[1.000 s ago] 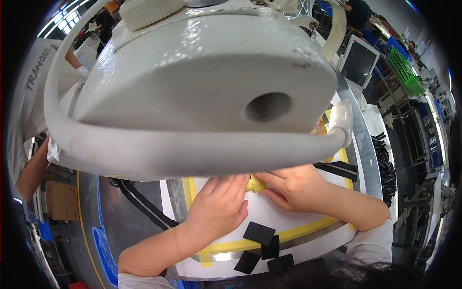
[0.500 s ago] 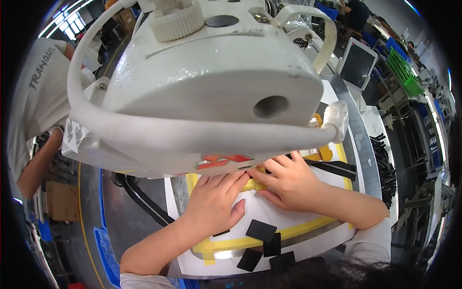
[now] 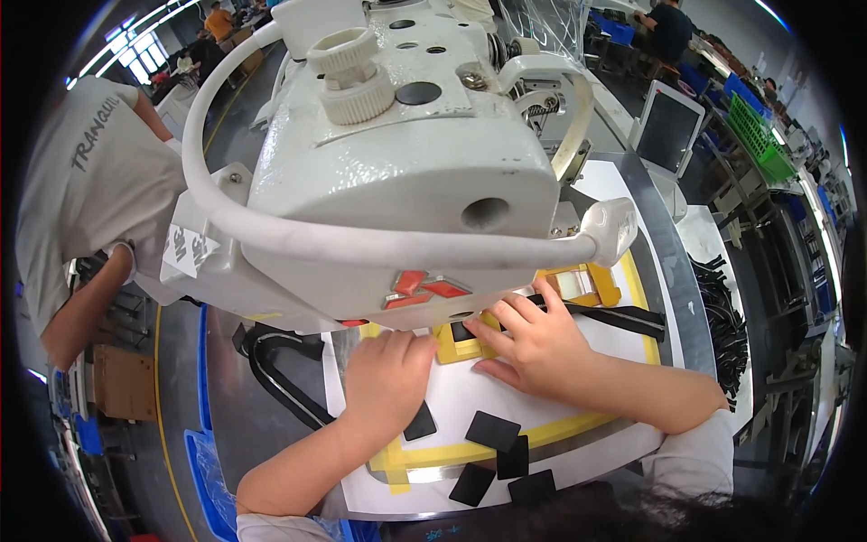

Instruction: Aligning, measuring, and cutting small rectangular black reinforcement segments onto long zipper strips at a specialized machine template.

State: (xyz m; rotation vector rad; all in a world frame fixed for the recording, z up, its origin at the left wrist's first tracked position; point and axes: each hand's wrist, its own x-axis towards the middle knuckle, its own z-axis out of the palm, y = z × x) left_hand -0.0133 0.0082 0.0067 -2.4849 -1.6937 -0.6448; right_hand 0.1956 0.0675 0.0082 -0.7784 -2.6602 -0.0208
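Note:
My right hand (image 3: 533, 339) rests at the yellow clamp frame (image 3: 459, 347), its fingers stretched and apart, with fingertips on the frame and the black piece (image 3: 462, 331) in it. From beside that hand a black strap (image 3: 623, 320) with a pale stripe runs right. My left hand (image 3: 388, 375) is left of the frame with its fingers curled; whatever they hold is hidden. Near its wrist lies a folded striped black strap (image 3: 280, 384). Above both hands hangs the white sewing machine head (image 3: 406, 208), covering part of the work. A black rectangular patch (image 3: 421, 422) lies beside my left hand.
Several black patches (image 3: 493, 431) lie on the white, yellow-taped sheet (image 3: 578, 397) near me. Another yellow holder (image 3: 582, 285) is beyond my right hand. A white-framed screen (image 3: 668, 125) and a heap of black straps (image 3: 721, 321) are at right. A person (image 3: 108, 181) stands at left.
My left hand has drawn left and away from the yellow frame, and its fingers have curled. My right hand stays at the frame. The view has shifted, showing more of the machine's top.

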